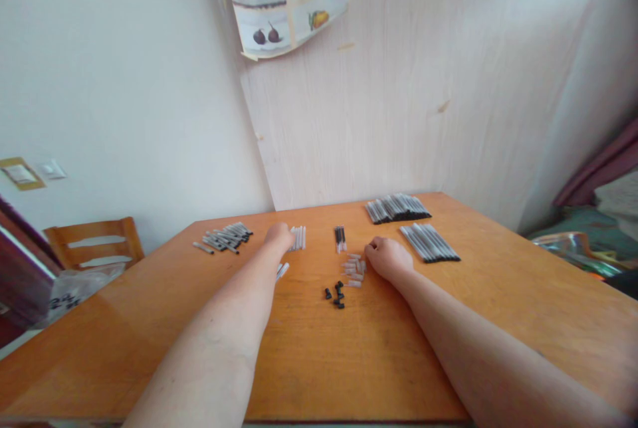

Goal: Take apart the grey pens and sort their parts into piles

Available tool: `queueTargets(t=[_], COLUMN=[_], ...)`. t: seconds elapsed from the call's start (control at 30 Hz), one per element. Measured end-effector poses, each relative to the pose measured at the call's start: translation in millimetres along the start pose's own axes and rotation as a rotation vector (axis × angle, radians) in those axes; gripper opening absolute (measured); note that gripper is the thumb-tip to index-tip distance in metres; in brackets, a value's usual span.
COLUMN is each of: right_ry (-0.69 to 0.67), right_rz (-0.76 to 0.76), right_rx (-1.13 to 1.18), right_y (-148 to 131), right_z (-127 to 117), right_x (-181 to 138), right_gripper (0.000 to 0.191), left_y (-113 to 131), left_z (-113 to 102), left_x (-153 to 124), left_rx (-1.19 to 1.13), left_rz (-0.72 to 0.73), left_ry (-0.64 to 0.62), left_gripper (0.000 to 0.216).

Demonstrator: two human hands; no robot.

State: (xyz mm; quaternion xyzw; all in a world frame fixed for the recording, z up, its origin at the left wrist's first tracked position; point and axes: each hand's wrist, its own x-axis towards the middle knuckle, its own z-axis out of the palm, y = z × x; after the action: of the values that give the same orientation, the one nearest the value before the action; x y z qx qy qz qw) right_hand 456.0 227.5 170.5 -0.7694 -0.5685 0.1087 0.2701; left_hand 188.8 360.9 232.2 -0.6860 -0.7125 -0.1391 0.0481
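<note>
My left hand is at the left end of a row of clear white pen barrels; its fingers are hidden behind the back of the hand. A few more whitish tubes lie partly covered by my left forearm. On the table rests my right hand, its fingers curled in, and whatever may be in them is hidden. Beside it on the left is a loose heap of clear pen caps. Small black plugs lie nearer to me. Between the hands, farther back, are several dark ink refills with pale tips.
Pens with black ends lie in a scattered pile at the left. At the right are a neat row of pens and a larger stack behind it. The wooden table meets the wall. A chair stands left.
</note>
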Motion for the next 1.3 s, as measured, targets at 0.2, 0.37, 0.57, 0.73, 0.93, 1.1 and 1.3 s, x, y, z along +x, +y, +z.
queueTargets(t=[0.2, 0.37, 0.57, 0.73, 0.93, 1.1, 1.3], right_ry=[0.01, 0.0, 0.0, -0.005, -0.003, -0.001, -0.005], right_rz=[-0.004, 0.002, -0.006, -0.002, -0.014, -0.02, -0.03], right_rx=[-0.01, -0.017, -0.013, -0.009, -0.012, -0.017, -0.023], right_y=[-0.1, -1.5, -1.7, -0.6, 1.4, 3.3, 4.0], right_z=[1.6, -0.5, -2.2, -1.7, 0.5, 1.5, 0.4], right_x=[0.5, -1.0, -1.1, -0.5, 0.8, 3.3, 3.4], right_gripper=[0.034, 0.034, 0.033, 0.034, 0.035, 0.036, 0.035], left_y=[-0.6, -1.5, -0.7, -1.2, -10.9, -24.3, -39.5], left_z=[6.7, 9.0, 7.4, 0.8, -13.8, -29.6, -42.8], left_x=[5.5, 7.7, 6.2, 2.3, -5.4, -20.9, -61.8], left_rx=[0.021, 0.031, 0.04, 0.036, 0.023, -0.001, -0.025], left_rz=[-0.004, 0.002, 0.011, 0.016, 0.031, 0.046, 0.093], left_ry=[0.002, 0.0, -0.001, 0.008, 0.02, 0.047, 0.044], left_gripper=[0.012, 0.014, 0.019, 0.023, 0.026, 0.026, 0.021])
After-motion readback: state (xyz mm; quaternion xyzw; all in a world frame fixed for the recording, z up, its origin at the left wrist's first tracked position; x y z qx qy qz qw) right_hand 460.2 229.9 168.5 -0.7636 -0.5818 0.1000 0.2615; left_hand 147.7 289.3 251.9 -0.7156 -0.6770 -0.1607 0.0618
